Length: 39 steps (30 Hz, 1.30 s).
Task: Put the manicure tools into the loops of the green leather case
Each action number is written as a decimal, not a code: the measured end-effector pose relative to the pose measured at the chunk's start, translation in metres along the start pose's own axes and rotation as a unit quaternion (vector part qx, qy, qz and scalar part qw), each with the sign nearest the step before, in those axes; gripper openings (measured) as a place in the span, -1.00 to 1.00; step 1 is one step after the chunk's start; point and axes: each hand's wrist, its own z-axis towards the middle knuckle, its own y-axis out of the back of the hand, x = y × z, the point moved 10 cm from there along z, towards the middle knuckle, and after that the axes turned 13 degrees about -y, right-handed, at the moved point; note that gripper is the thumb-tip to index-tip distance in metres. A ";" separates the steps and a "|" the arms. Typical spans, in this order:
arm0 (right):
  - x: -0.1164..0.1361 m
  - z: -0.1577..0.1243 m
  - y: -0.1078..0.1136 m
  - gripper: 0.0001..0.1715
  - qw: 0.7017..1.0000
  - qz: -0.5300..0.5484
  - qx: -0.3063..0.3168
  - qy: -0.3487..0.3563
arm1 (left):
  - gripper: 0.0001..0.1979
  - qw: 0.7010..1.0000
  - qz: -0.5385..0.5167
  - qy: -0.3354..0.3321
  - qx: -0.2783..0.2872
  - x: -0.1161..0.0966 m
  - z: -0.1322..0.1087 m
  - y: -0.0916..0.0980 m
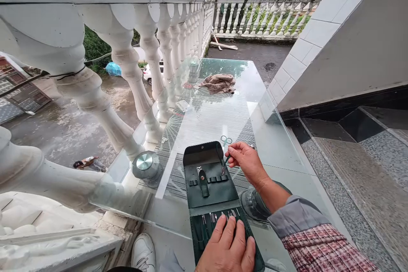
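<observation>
A dark green manicure case [210,187] lies unfolded on a glass table [207,110]. My left hand [228,246] lies flat on the case's near half, fingers stretched over a row of small metal tools [216,217]. My right hand [247,161] is closed in a pinch on small teal-handled scissors [226,141], whose tip points down at the case's upper right edge. A nail clipper [202,176] sits strapped in the case's middle panel.
A white stone balustrade [127,51] runs along the table's left side. A crumpled brown cloth [219,83] lies at the far end, and a small white packet [182,105] near the left edge. Round metal table fittings [145,165] show under the glass. Tiled steps [357,148] rise on the right.
</observation>
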 end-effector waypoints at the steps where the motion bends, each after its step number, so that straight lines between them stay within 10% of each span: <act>1: 0.000 0.001 0.002 -0.66 1.000 -0.006 -0.006 -0.001 | -0.75 1.000 -0.003 -0.002 0.005 0.000 0.000 0.000; 21: -0.007 0.005 -0.017 -0.78 0.994 -0.098 0.041 -0.041 | -0.73 1.000 -0.009 -0.003 0.010 0.000 0.000 0.000; 31: 0.006 0.004 -0.005 -0.84 0.920 -0.390 0.025 0.023 | -0.75 1.000 -0.011 0.010 -0.002 0.003 0.001 0.004; 39: 0.007 0.002 -0.009 -0.93 0.922 -0.385 0.009 0.049 | -0.73 1.000 -0.012 -0.004 0.028 -0.001 0.000 -0.004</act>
